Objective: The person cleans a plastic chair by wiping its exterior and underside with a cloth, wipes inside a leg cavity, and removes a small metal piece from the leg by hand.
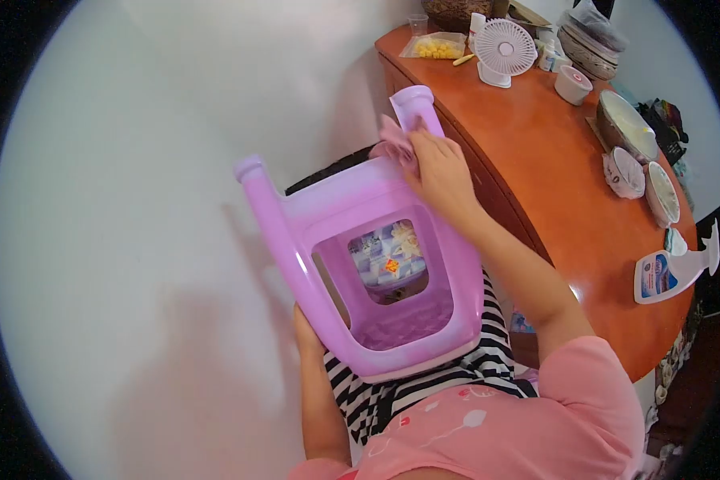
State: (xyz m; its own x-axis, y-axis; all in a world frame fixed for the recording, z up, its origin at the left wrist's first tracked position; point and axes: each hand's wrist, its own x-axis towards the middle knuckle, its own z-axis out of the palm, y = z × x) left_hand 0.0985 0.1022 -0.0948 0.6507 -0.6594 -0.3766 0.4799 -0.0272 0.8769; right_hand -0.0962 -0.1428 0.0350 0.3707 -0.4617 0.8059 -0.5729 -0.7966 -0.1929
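Observation:
A purple plastic child's chair (pixel 352 200) rests tilted against my lap, its two round-ended legs pointing up and away from me. Through its square opening shows a printed panel (pixel 388 256) with a small orange and red sticker. My left hand (pixel 307 332) grips the chair's lower left side; its fingers are mostly hidden behind the plastic. My right hand (pixel 444 172) is closed on a bunched pink cloth (pixel 396 146), pressed against the base of the right leg.
On the right, an orange-brown wooden table (pixel 504 144) holds a white fan (pixel 506 52), a bag of yellow pieces (pixel 438 48), several bowls (pixel 626 124) and a white spray bottle (pixel 672 274). A pale wall (pixel 136 200) stands on the left.

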